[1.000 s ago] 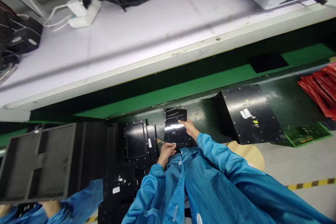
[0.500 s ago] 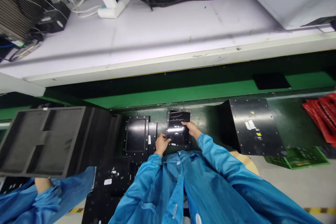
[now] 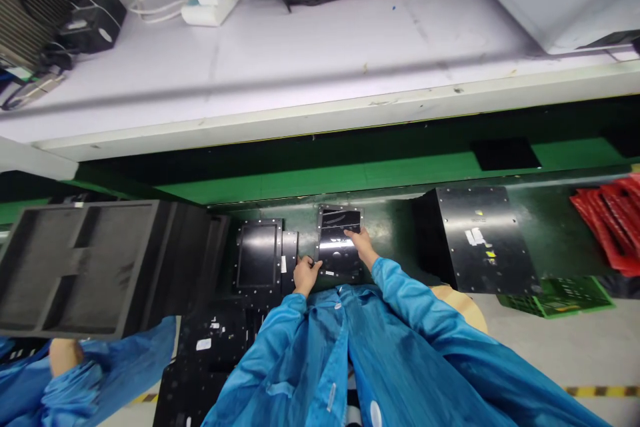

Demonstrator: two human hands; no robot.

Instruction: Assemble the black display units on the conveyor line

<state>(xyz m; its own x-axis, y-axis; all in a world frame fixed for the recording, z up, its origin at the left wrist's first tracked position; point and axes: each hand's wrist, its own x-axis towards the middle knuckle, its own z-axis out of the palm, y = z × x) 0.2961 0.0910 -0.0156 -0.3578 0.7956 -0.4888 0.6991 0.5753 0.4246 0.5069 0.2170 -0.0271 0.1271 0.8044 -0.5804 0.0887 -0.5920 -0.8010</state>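
Note:
A glossy black rectangular panel (image 3: 334,250) lies in a black fixture plate (image 3: 321,217) with small studs along its rim, on the dark green bench in front of me. My left hand (image 3: 306,275) is closed at the plate's lower left edge, its thumb reaching onto the rim. My right hand (image 3: 363,245) grips the panel at its right side, the index finger lying over the glossy face; the fingers underneath are hidden. Left of my left hand sit a similar black fixture plate (image 3: 259,255) and a narrower one (image 3: 290,260) tucked beside it.
A stack of black foam trays (image 3: 105,267) stands left, with a co-worker's arm (image 3: 65,357) below. To the right are a tall black stack of plates (image 3: 485,240), red bags (image 3: 607,220) and a green crate (image 3: 565,297). A white shelf (image 3: 310,67) overhangs the bench.
Reflections on the glossy panel have shifted, and round marks now show on its lower half. Both my hands keep nearly the same places. The whole view has moved slightly.

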